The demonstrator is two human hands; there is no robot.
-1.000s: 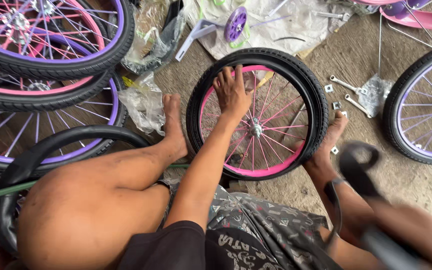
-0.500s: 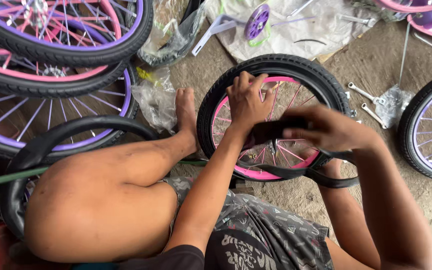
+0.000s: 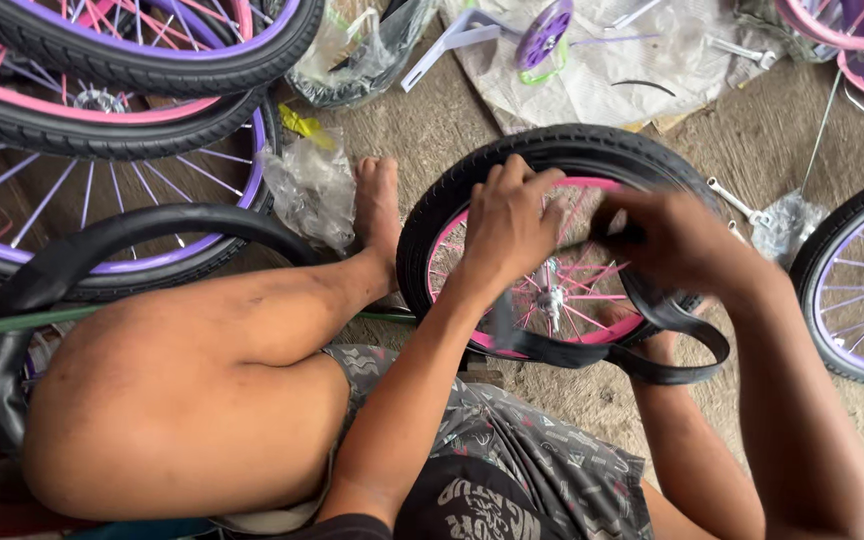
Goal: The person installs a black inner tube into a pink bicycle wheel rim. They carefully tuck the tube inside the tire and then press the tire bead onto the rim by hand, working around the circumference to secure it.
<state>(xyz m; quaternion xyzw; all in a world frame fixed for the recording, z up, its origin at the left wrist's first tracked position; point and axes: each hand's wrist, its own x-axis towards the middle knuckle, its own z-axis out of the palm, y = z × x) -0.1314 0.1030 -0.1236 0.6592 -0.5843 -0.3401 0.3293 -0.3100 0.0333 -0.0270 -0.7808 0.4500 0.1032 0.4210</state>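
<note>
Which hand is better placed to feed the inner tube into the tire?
Probably the right hand: it grips the black inner tube at the tire, while the left hand rests on the pink rim.

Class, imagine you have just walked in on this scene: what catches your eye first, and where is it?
At centre, the left hand and right hand work a limp black rubber inner tube at a small black-tyred wheel with a pink rim. More purple- and pink-rimmed wheels are stacked at upper left.
</note>
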